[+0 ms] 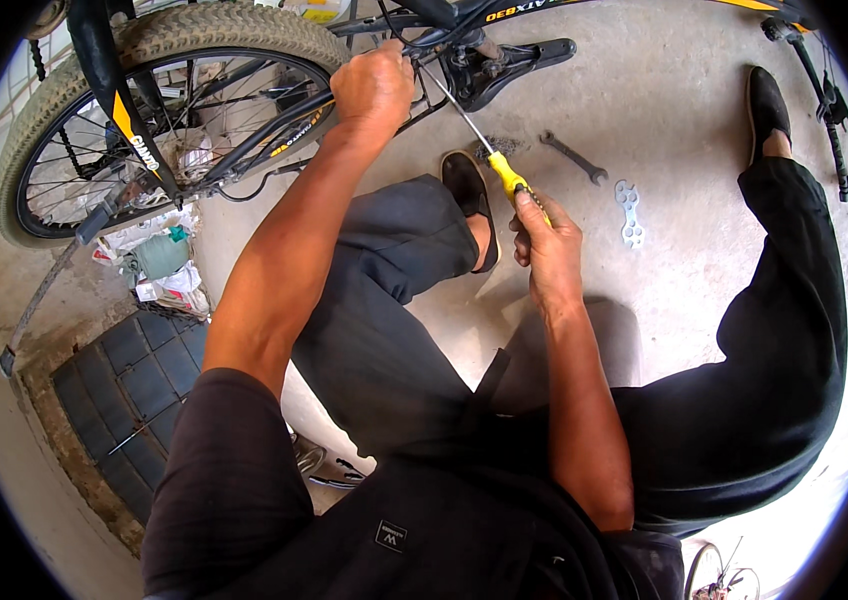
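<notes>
A black bicycle with yellow and orange trim stands upside down, its rear wheel (234,25) at the upper left and its saddle (524,70) on the floor. My left hand (374,90) is closed in a fist against the frame beside the tyre; what its fingers grip is hidden. In my right hand (548,238) is a screwdriver (500,166) with a yellow handle, thumb pressed along it. Its long metal shaft slants up and left, the tip reaching the frame close to my left hand. Whether the tip touches a screw cannot be made out.
On the concrete floor lie a dark open-end wrench (574,158), a flat silver multi-hole spanner (630,213) and a dark chain-like heap (504,149). Litter (159,262) sits below the wheel, beside a dark tiled floor panel (129,385). The handlebar (824,100) rests at far right.
</notes>
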Demonstrator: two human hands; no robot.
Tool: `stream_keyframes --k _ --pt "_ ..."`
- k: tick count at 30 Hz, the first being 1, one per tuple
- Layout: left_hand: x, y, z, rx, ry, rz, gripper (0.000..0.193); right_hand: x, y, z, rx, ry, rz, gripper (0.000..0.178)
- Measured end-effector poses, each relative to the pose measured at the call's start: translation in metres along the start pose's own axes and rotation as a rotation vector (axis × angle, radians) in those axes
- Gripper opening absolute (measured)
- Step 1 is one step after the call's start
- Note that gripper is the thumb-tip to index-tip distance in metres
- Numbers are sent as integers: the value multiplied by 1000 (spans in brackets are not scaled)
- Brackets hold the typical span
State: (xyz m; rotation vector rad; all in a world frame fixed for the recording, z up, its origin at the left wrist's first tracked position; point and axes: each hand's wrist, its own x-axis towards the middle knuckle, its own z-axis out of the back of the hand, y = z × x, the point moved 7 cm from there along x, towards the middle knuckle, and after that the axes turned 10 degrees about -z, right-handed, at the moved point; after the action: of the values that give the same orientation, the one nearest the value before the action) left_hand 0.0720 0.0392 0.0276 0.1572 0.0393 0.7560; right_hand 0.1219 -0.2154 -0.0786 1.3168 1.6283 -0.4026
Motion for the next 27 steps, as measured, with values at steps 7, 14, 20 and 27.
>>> stream_keyframes --k 7,14,20,27 --pt "0 2 -1 -8 -17 -17 20 0 0 0 23 -3 -6 37" --pt "1 -1 -1 9 -5 -8 20 -1 1 -1 27 -4 6 39" --pt "1 0 -2 -2 -6 -2 19 -2 1 0 -1 -12 16 42" --pt "2 -6 4 -8 -8 -14 17 -3 0 -1 6 2 13 43"
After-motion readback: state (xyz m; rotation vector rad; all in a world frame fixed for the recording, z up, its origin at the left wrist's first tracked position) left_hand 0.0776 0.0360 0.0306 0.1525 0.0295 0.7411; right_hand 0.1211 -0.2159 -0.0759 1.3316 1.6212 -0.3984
